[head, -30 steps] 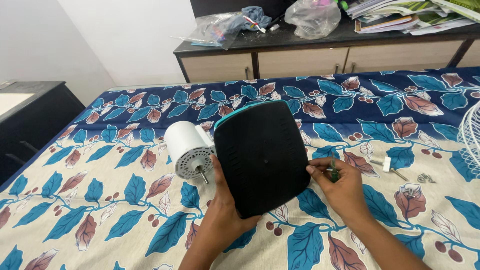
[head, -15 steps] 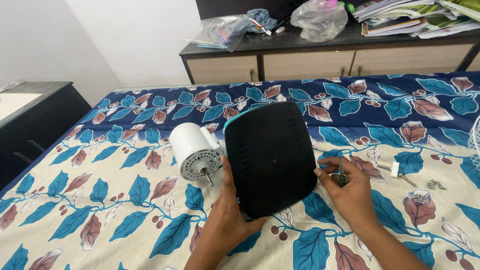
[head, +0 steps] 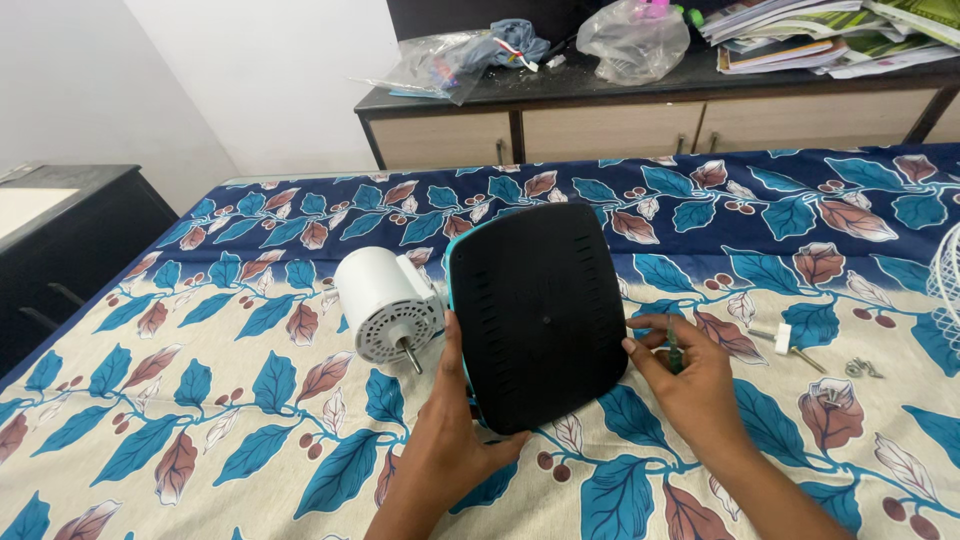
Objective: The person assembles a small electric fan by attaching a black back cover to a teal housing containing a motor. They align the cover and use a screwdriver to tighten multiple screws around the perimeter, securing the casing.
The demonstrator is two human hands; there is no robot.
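Leaf-patterned cloth in blue, cream and rust covers the bed (head: 150,400), with a dark cabinet at its far left edge and a low sideboard (head: 640,120) behind it, heaped with plastic bags and papers.

Furthest left of the things in hand, a white cylindrical motor housing (head: 385,300) lies on its side on the cloth, its short metal shaft pointing toward the person and slightly right. Just beside it stands the black fan base (head: 538,315), a rounded square plate with a teal rim, tipped up so its slotted underside faces the camera. Its longer run goes from the upper right corner down to the lower left, and its lower edge rests on or just above the cloth.

The left hand (head: 455,440) comes up from below, thumb pressed on the plate's left margin and fingers wrapped behind the lower edge, so this grip is closed on the base and carries it. The right hand (head: 690,375) sits at the plate's right edge, fingertips touching the rim, with a small green-handled screwdriver (head: 672,345) pinched in the curled fingers, its blade pointing away from the person. The plate's centre hole lies to the left of that tool, nearer the right hand than the left.

Further right on the cloth, well apart, lie a white-collared bolt (head: 785,340) and a few loose screws (head: 860,368); white wire of a fan guard (head: 945,290) shows at the frame's edge.
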